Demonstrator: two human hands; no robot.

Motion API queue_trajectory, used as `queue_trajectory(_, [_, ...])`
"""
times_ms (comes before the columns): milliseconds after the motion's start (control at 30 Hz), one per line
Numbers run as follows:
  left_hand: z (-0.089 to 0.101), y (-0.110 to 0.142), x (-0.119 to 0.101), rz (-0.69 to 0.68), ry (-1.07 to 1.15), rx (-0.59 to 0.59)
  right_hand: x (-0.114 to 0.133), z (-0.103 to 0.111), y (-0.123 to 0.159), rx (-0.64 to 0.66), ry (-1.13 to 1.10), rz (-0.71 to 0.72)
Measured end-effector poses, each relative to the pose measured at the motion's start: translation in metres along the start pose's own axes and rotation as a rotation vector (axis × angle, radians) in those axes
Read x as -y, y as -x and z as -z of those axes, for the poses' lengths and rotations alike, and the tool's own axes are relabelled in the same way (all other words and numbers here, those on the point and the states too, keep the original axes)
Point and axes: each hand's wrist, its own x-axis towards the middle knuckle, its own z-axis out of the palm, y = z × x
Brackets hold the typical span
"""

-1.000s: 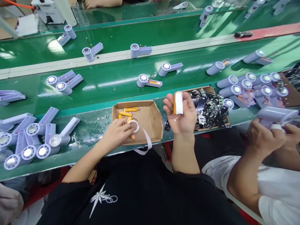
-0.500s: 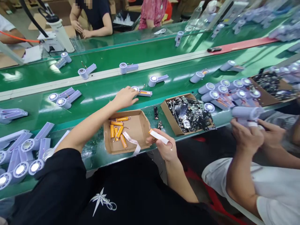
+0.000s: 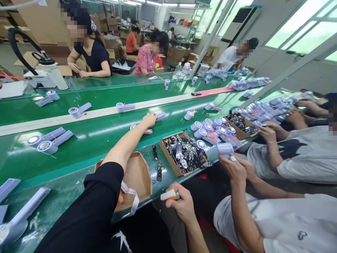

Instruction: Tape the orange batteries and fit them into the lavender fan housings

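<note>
My left hand (image 3: 150,119) is stretched across the green belt, its fingers curled over the round head of a lavender handheld fan (image 3: 161,115). The fan's open handle sticks out to the right, while its head is hidden under the hand. Below the wrist lies another fan (image 3: 148,131), with something orange in its handle. In my right hand (image 3: 184,203), near the table's front edge, is an orange cylindrical battery (image 3: 164,197) with a white strip along it. An open cardboard box (image 3: 139,175) sits between my arms, partly covered by my left sleeve; a white paper ribbon (image 3: 133,195) hangs over its front.
A box of black circuit boards (image 3: 184,154) stands to the right, with two loose boards (image 3: 159,171) beside it. Several fans (image 3: 207,128) are grouped beyond it. A co-worker's hands (image 3: 237,167) hold a fan at the right. Other people sit across the belt.
The view has tilted up and shifted. My left hand has reached farther out, from beside the nearer fan to the farther one. My right hand still holds the battery, now turned differently.
</note>
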Motion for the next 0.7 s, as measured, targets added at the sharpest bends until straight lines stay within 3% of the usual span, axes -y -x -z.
queue_trajectory(100, [0.013, 0.017, 0.03, -0.022, -0.006, -0.043, -0.019, 0.005, -0.004, -0.075, -0.063, -0.076])
queue_trajectory(167, [0.023, 0.048, 0.061, -0.031, -0.018, -0.075, -0.03, 0.007, -0.011, -0.105, -0.114, -0.152])
queue_trajectory(233, [0.033, 0.095, 0.098, -0.043, -0.046, -0.065, -0.035, 0.006, -0.023, -0.184, -0.115, -0.144])
queue_trajectory(333, [0.042, 0.178, 0.155, -0.063, -0.165, 0.022, -0.03, -0.006, -0.051, -0.338, -0.067, -0.02])
queue_trajectory(400, [0.041, 0.224, 0.183, -0.049, -0.265, 0.105, -0.018, -0.02, -0.074, -0.349, -0.046, 0.078])
queue_trajectory(467, [0.034, 0.253, 0.198, 0.003, -0.31, 0.186, -0.001, -0.04, -0.1, -0.283, -0.009, 0.18])
queue_trajectory(533, [0.024, 0.262, 0.2, 0.081, -0.293, 0.212, 0.018, -0.063, -0.128, -0.169, 0.065, 0.262])
queue_trajectory(700, [0.014, 0.238, 0.198, 0.207, -0.187, 0.157, 0.051, -0.127, -0.192, 0.275, 0.241, 0.332])
